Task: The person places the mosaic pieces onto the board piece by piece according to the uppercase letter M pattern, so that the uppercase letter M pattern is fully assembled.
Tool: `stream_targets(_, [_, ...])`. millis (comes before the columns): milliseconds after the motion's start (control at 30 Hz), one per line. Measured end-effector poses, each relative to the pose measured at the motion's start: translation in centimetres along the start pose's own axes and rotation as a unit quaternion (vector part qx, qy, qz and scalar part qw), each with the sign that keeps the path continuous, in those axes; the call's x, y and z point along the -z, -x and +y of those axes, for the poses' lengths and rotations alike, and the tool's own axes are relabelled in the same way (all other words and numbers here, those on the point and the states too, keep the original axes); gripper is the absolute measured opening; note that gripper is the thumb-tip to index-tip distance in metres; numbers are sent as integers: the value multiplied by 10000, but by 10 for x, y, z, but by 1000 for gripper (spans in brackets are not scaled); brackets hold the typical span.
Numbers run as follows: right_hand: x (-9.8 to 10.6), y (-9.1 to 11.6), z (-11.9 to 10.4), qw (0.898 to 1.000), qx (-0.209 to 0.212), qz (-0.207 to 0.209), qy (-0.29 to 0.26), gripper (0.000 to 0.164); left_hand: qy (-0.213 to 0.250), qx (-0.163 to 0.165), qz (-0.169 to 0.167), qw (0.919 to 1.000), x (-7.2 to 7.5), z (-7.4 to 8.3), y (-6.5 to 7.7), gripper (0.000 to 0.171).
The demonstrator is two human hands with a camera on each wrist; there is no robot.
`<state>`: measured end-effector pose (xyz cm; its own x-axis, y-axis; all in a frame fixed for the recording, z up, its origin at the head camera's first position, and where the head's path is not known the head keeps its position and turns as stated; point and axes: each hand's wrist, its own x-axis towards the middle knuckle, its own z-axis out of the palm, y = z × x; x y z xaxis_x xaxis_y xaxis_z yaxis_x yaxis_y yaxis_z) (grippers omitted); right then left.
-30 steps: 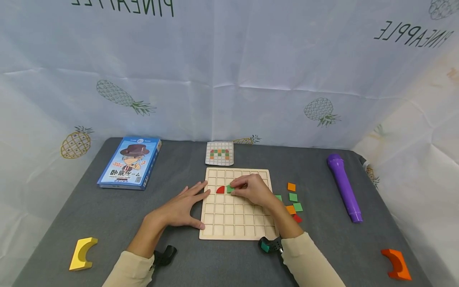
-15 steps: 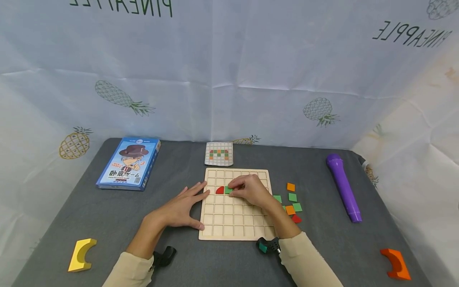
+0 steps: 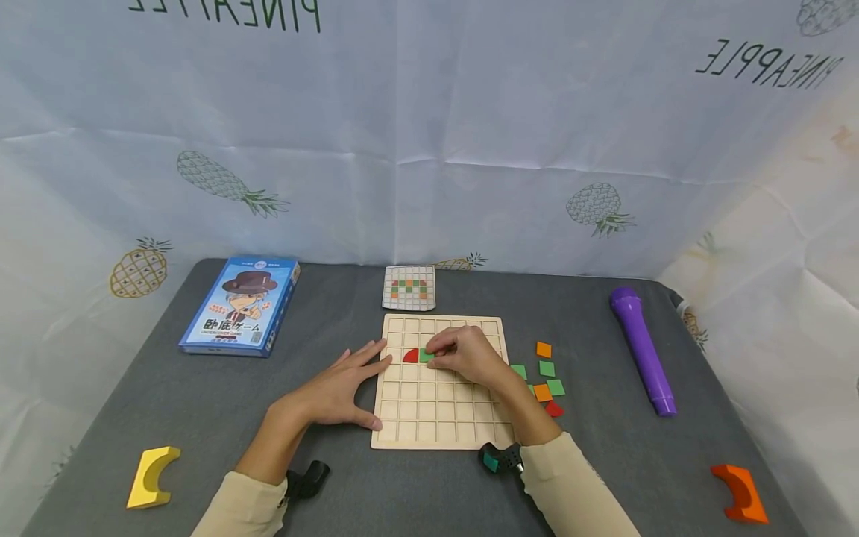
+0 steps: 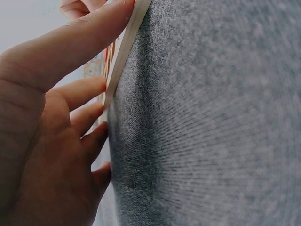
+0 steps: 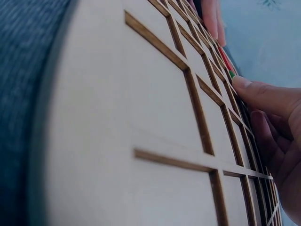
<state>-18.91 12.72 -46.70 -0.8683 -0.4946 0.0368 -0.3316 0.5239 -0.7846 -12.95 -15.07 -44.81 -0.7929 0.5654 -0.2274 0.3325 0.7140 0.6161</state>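
Note:
A wooden grid board (image 3: 436, 410) lies in the middle of the dark table in the head view. My right hand (image 3: 468, 356) pinches a green square tile (image 3: 426, 356) at the board's upper left, right beside a red quarter-round tile (image 3: 411, 356) in the grid. The right wrist view shows the thumb (image 5: 263, 94) at the green tile, seen edge-on. With fingers spread and fairly straight, my left hand (image 3: 333, 389) touches the board's left edge; its thumb (image 4: 89, 35) lies on the rim in the left wrist view. My right hand partly hides the green tile.
Several loose green, orange and red tiles (image 3: 546, 369) lie off the board's right side. A pattern card (image 3: 409, 306) stands behind the board. A blue game box (image 3: 238, 313) is at the left, a purple microphone (image 3: 644, 350) at the right. Yellow (image 3: 142, 485) and orange arch blocks (image 3: 746, 496) lie in front.
My right hand has shifted slightly left with the green tile, closing the gap to the red tile. My left hand has stayed at the board's edge.

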Motion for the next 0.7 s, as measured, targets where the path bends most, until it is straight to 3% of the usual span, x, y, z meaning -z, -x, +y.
stream_targets(700, [0,0,0,9999,-16,-68,-104,17,8,-28,-7,10000,-1,-1,0,106])
